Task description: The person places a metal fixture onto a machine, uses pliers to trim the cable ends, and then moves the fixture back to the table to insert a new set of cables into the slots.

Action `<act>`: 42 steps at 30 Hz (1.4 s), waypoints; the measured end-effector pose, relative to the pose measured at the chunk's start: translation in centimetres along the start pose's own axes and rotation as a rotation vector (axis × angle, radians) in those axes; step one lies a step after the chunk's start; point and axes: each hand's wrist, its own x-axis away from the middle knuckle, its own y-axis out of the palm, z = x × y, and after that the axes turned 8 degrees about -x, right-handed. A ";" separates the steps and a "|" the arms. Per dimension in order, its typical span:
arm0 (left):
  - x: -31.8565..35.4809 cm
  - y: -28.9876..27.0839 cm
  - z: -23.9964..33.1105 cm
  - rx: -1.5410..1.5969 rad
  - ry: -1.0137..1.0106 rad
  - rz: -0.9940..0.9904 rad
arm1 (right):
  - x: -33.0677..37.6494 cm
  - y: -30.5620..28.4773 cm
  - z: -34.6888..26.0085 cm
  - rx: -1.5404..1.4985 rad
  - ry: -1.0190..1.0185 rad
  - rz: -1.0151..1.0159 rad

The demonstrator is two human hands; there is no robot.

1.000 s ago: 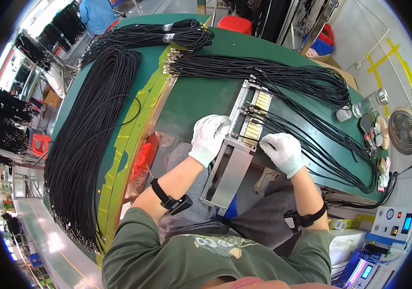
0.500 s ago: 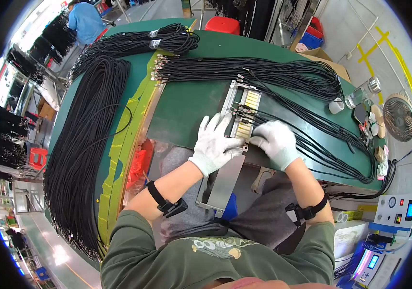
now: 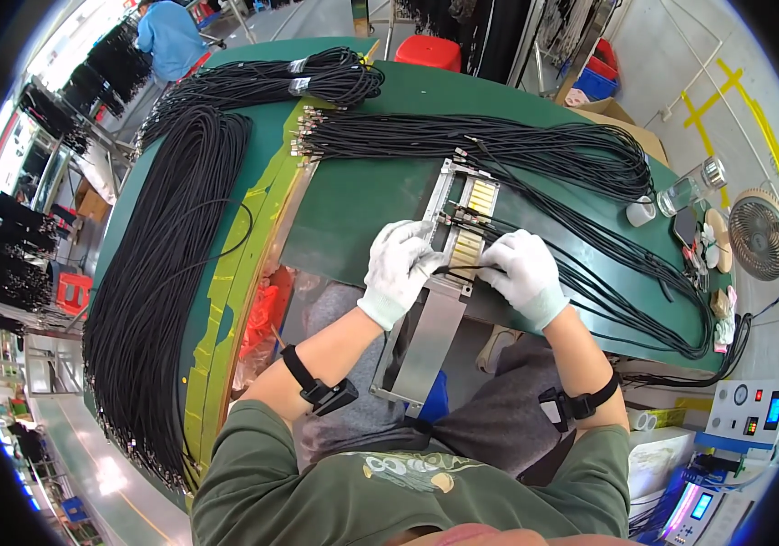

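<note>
A metal jig with rows of pale yellow slots lies across the table edge, its near end over my lap. Several black cables lead into its middle and run off to the right. At its near slots, my left hand, in a white glove, pinches the left end of a black cable that lies across the jig. My right hand, gloved too, has its fingers closed on the same cable just right of the slots. Fingertips cover the cable's end.
A long bundle of black cables lies along the far side of the green table. Another bundle covers the left side, past a yellow-taped edge. To the right stand a glass jar, a white cup and a fan.
My left hand has gone from spread fingers on the jig to a pinch on the cable's left end. The right hand stays close to the slots, now holding the cable across them.
</note>
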 end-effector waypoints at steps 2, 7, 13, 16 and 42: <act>0.0 -0.8 0.5 0.010 0.122 -0.029 | -0.6 0.6 -1.0 -0.110 -0.057 0.071; 0.6 0.4 0.7 0.051 0.179 -0.017 | -0.3 2.3 -2.5 0.011 -0.058 0.021; 0.6 -0.2 1.0 0.038 0.026 0.061 | -0.4 2.8 -2.0 0.040 -0.040 -0.039; 0.2 -1.2 1.0 -0.046 -0.026 0.124 | -0.8 1.3 -1.8 0.002 0.011 0.124; 0.1 -0.2 -1.3 -0.020 -0.033 0.006 | 1.1 -0.3 0.2 -0.108 0.209 -0.013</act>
